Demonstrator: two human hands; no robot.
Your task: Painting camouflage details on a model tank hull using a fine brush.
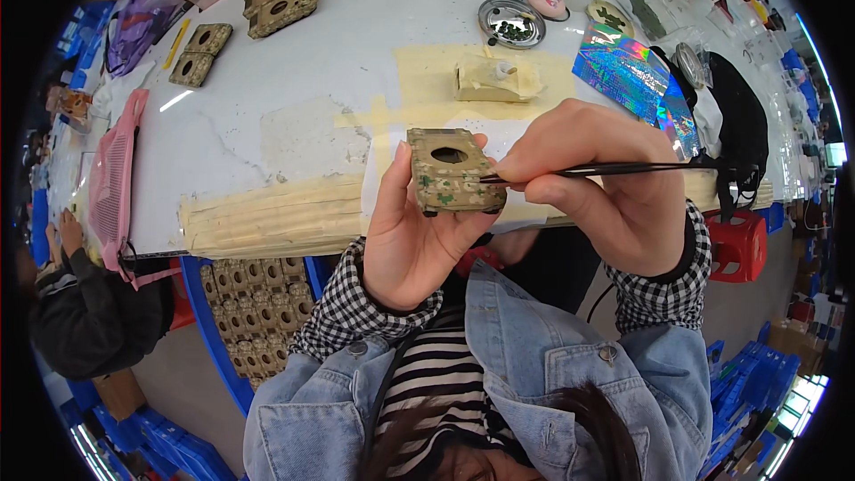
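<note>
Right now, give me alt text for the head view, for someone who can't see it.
The person's left hand holds a camouflage-patterned casing with an oval hole; the right hand points black tweezers at it. On the white table beyond lie similar casings and a round dish of small dark pieces.

matt plast. hull [456,176], glossy holo. sheet [629,77]
</note>
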